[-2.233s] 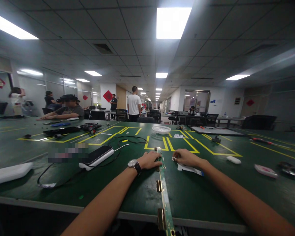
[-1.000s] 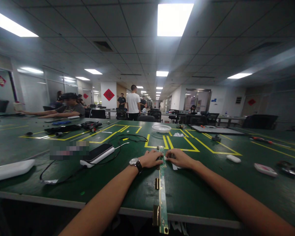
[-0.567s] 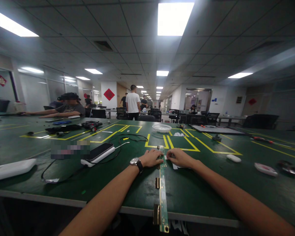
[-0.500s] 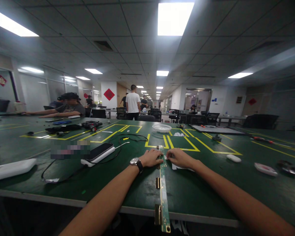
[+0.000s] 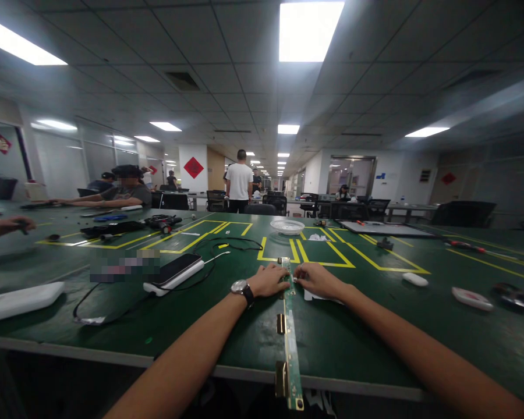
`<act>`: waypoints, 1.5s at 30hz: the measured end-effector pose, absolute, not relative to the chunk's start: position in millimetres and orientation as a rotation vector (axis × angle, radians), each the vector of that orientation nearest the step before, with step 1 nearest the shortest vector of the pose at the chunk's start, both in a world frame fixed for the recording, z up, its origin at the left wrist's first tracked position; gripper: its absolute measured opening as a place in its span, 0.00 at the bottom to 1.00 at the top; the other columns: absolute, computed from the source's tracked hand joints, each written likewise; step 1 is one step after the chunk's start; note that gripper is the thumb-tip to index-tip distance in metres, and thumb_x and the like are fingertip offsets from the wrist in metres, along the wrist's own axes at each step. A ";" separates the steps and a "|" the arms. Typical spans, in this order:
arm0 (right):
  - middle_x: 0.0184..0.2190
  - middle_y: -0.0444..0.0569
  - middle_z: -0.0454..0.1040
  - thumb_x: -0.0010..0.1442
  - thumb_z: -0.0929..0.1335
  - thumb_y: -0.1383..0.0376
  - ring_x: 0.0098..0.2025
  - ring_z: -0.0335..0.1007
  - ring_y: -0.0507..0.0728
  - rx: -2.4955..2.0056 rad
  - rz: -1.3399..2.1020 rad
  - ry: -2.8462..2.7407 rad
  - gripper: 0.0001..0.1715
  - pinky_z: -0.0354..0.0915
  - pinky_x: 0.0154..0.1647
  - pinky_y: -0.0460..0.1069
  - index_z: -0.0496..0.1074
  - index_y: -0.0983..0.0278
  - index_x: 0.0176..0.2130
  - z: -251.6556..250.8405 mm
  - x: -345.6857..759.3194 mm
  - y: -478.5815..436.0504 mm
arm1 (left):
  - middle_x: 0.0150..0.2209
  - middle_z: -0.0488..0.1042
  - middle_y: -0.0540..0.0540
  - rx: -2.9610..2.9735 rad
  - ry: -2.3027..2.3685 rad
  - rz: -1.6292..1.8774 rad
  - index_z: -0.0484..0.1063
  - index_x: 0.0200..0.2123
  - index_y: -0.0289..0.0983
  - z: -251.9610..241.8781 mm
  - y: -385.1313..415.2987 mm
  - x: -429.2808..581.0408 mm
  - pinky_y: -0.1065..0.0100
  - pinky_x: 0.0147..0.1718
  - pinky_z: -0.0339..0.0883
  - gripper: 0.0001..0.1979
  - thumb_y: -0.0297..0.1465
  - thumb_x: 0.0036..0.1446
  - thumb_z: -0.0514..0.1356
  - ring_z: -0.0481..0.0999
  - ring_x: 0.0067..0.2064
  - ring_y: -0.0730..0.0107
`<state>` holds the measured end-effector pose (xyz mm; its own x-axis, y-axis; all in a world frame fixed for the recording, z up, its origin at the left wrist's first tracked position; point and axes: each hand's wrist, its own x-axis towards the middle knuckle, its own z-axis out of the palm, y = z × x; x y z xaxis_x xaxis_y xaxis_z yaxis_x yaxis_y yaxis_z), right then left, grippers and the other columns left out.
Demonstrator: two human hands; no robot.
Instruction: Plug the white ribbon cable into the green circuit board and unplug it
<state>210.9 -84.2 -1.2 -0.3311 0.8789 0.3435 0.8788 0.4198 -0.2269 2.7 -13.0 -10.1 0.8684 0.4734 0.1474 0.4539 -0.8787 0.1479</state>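
A long, narrow green circuit board with gold-brown flex strips along its left edge lies lengthwise, its near end sticking out past the table edge. My left hand, with a watch on the wrist, grips the far part of the board from the left, fingers over its edge. On the other side, my right hand is closed in a pinch beside the board's far part. A tiny white bit shows at those fingertips, too small to name. Under my right hand lies a piece of white paper.
The green table carries a white power bank with a dark screen, black cables, a clear plastic basket, a white mouse-shaped object and a screwdriver. A co-worker's hand reaches in at the left.
My hands stay almost in place, with only a slight shift of the right fingers. At the far left a co-worker's hand has come further into view, and the person in white has moved slightly right.
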 end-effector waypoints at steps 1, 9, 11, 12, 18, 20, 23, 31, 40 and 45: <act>0.32 0.49 0.77 0.59 0.68 0.66 0.34 0.72 0.56 -1.486 0.000 -2.269 0.08 0.64 0.37 0.48 0.77 0.64 0.38 -2.0 211.5 -83.7 | 0.61 0.64 0.43 2.931 0.720 0.269 0.63 0.59 0.44 -10.1 -13.3 3.0 0.47 0.54 0.57 0.20 0.43 0.67 0.50 0.60 0.60 0.50; 0.33 0.48 0.77 0.59 0.68 0.66 0.35 0.72 0.55 -1.404 0.038 -2.280 0.07 0.64 0.38 0.47 0.76 0.65 0.38 -3.7 215.7 -82.2 | 0.58 0.66 0.44 2.927 0.675 0.236 0.62 0.58 0.47 -9.0 -12.9 3.5 0.47 0.53 0.57 0.18 0.41 0.68 0.49 0.60 0.60 0.50; 0.33 0.48 0.77 0.59 0.68 0.66 0.34 0.72 0.55 -1.405 0.042 -2.274 0.07 0.64 0.38 0.47 0.76 0.65 0.38 -3.2 216.1 -82.4 | 0.58 0.66 0.45 2.929 0.665 0.230 0.62 0.58 0.47 -9.6 -11.5 4.1 0.48 0.53 0.57 0.18 0.41 0.68 0.49 0.60 0.60 0.50; 0.32 0.48 0.77 0.59 0.69 0.66 0.34 0.72 0.55 -1.408 0.041 -2.270 0.06 0.64 0.38 0.47 0.76 0.64 0.38 -3.0 216.2 -82.4 | 0.59 0.66 0.45 2.931 0.660 0.228 0.62 0.58 0.47 -10.0 -10.9 4.4 0.48 0.54 0.57 0.18 0.41 0.68 0.50 0.60 0.60 0.51; 0.29 0.45 0.76 0.58 0.69 0.66 0.32 0.70 0.54 -1.429 0.022 -2.249 0.03 0.61 0.34 0.46 0.74 0.64 0.33 -4.1 217.0 -82.0 | 0.65 0.60 0.46 2.931 0.646 0.236 0.62 0.59 0.48 -12.0 -11.1 4.4 0.48 0.55 0.56 0.18 0.40 0.68 0.49 0.59 0.62 0.51; 0.29 0.45 0.76 0.57 0.68 0.66 0.32 0.70 0.54 -1.433 0.017 -2.246 0.03 0.61 0.35 0.46 0.73 0.63 0.33 -4.7 217.2 -81.9 | 0.66 0.57 0.47 2.926 0.657 0.240 0.61 0.60 0.48 -11.3 -12.9 3.9 0.47 0.55 0.55 0.19 0.40 0.69 0.48 0.58 0.63 0.51; 0.30 0.45 0.76 0.57 0.68 0.67 0.33 0.70 0.54 -1.439 0.012 -2.243 0.02 0.61 0.36 0.47 0.73 0.63 0.33 -4.9 216.8 -82.7 | 0.67 0.56 0.47 2.919 0.669 0.233 0.59 0.62 0.47 -9.6 -15.3 3.4 0.46 0.56 0.54 0.20 0.40 0.69 0.47 0.58 0.63 0.51; 0.32 0.48 0.76 0.59 0.67 0.67 0.35 0.70 0.56 -1.424 -0.003 -2.255 0.04 0.62 0.39 0.49 0.73 0.63 0.35 -6.6 215.4 -84.4 | 0.66 0.58 0.44 2.968 0.634 0.348 0.58 0.62 0.44 -14.4 -18.7 1.3 0.49 0.54 0.55 0.21 0.39 0.70 0.44 0.60 0.61 0.52; 0.41 0.49 0.76 0.62 0.64 0.68 0.46 0.70 0.58 -1.355 0.073 -2.350 0.11 0.64 0.51 0.53 0.75 0.60 0.41 0.8 218.1 -92.0 | 0.65 0.60 0.46 2.950 0.608 0.427 0.61 0.61 0.46 -16.2 -17.6 -1.4 0.46 0.54 0.54 0.20 0.38 0.69 0.44 0.59 0.62 0.50; 0.51 0.51 0.72 0.65 0.62 0.68 0.54 0.67 0.59 -1.386 0.123 -2.390 0.16 0.63 0.58 0.55 0.74 0.57 0.48 11.5 218.9 -100.4 | 0.64 0.61 0.46 2.907 0.485 0.399 0.59 0.61 0.48 -14.9 -7.1 2.1 0.43 0.54 0.55 0.19 0.37 0.69 0.45 0.60 0.61 0.49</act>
